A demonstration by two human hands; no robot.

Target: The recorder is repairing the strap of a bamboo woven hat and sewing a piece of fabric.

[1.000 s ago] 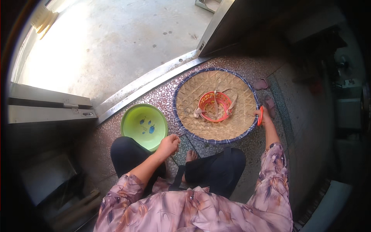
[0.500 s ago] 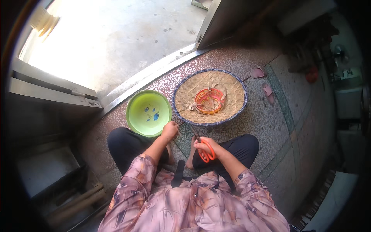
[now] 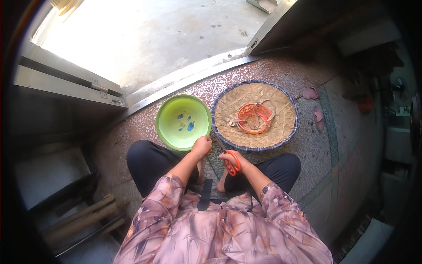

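My right hand (image 3: 237,162) grips orange-handled scissors (image 3: 231,163) in front of my knees, with the thin blades pointing up and left towards my left hand (image 3: 201,146). My left hand is curled into a fist at the near rim of a green plastic bowl (image 3: 171,127); anything inside the fist is too small to make out. The bowl holds a few small blue pieces (image 3: 190,126). Just beyond both hands lies a round woven tray with a blue rim (image 3: 281,132), and a small orange basket (image 3: 253,118) with pale strips sits in its middle.
I sit cross-legged on a speckled stone floor (image 3: 316,154). A metal door sill (image 3: 184,79) runs behind the bowl, with bright concrete beyond it. Pink slippers (image 3: 311,93) lie right of the tray. Wooden poles (image 3: 83,218) lie at my left.
My right hand left the tray's right edge and came in front of my knees with the scissors. My left hand rose to the bowl's rim. The view shifted.
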